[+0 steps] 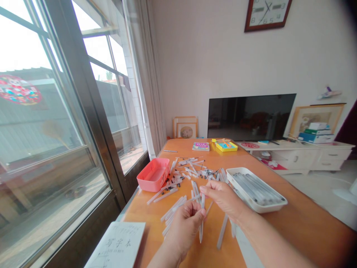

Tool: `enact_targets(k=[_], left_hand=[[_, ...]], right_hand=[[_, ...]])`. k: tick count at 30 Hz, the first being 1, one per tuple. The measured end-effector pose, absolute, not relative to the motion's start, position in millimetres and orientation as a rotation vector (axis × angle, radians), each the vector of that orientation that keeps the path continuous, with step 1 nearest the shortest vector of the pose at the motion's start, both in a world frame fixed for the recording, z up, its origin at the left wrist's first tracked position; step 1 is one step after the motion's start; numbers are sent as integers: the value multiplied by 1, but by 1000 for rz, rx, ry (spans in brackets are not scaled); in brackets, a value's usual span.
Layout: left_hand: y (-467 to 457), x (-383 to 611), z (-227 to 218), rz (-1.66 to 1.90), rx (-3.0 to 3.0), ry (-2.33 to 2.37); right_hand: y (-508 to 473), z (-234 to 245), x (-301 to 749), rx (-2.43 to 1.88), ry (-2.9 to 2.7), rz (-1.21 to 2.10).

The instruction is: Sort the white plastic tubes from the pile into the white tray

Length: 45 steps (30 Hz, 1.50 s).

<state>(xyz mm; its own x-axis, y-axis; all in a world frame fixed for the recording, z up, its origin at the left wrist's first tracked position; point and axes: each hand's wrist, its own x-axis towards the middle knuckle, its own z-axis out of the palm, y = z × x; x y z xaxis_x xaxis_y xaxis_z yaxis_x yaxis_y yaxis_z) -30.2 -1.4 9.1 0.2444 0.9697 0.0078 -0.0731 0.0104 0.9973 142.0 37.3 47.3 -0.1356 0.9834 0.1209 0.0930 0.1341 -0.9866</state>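
Upright between my hands is a translucent pen [202,204], its pointed tip down. My left hand [185,219] is closed round its lower part, thumb and fingers pinching it. Higher up, my right hand [219,192] pinches the pen's top end. Loose translucent pen barrels [173,210] lie left of and beneath my hands. Beyond them spread small black and clear pen parts [208,173]. To the right of my right hand, a white tray [279,204] holds many grey, translucent pens [248,186].
A pink plastic basket [145,184] stands at the table's left edge. A notebook [117,243] lies near left. At the far end are a colourful booklet [200,146] and a yellow box [226,147]. A glass door [47,149] borders the left side.
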Motion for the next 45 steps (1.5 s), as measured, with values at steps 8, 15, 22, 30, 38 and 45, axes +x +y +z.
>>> enact_targets(k=[8,15,22,30,38,45], left_hand=[[-3,-33,14,1027,1231,904],[-3,-26,7,1126,1209,1010],[-7,-29,19,1026,1190,902],[-3,-28,11,1091,1264,983],[-3,-22,8,1187,1357,1144],[10,-34,4,1314,1088,1119]], right_hand=[[39,49,150,-1082,-1415,1334],[40,43,144,-1124,-1381,1268],[36,44,139,-1095,-1328,1272],[36,36,131,-1102,-1349,1246],[31,25,114,-1190,-1319,1061],[50,27,131,-1240,-1371,1042]])
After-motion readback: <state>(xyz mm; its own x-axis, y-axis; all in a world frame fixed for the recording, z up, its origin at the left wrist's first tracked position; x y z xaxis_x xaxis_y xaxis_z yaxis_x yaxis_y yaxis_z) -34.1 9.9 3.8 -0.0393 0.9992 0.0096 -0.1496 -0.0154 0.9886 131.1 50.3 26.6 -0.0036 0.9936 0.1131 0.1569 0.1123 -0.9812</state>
